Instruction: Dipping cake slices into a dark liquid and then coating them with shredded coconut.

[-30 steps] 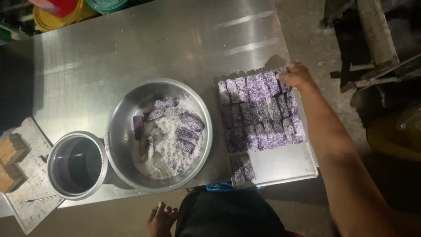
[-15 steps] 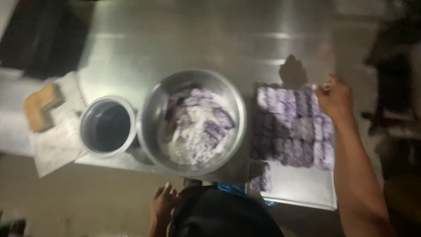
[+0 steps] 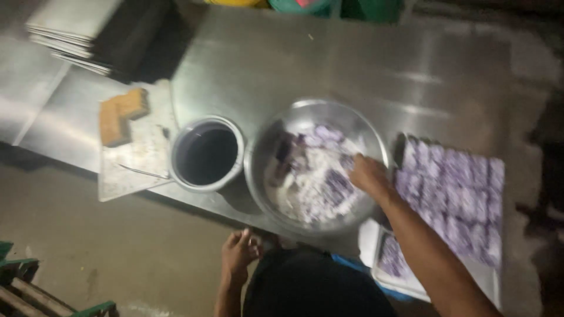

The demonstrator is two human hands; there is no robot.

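The right hand (image 3: 367, 175) reaches into the large metal bowl (image 3: 317, 166), its fingers curled down among the purple pieces (image 3: 320, 176) that lie in white powder there. The picture is blurred, so whether its grip has closed on a piece or only rests on the heap cannot be told. The bowl stands near the front edge of the steel surface (image 3: 329, 64), roughly in the middle of it.

Just to the right of the bowl lies a flat tray (image 3: 487, 282) carrying rows of purple powdered squares (image 3: 452, 194), packed side by side; the forearm crosses over the tray's near corner. To the left of the bowl, touching or almost touching it, stands a smaller round metal pot (image 3: 207, 154) with a dark inside. Further left is a pale board (image 3: 141, 158), with two brown blocks (image 3: 120, 114) set in an L on its far end.

The left hand (image 3: 239, 253) hangs below the front edge of the surface, over the floor, fingers loosely bent and released, holding nothing. At the far left corner sits a stack of flat metal sheets (image 3: 70, 29).
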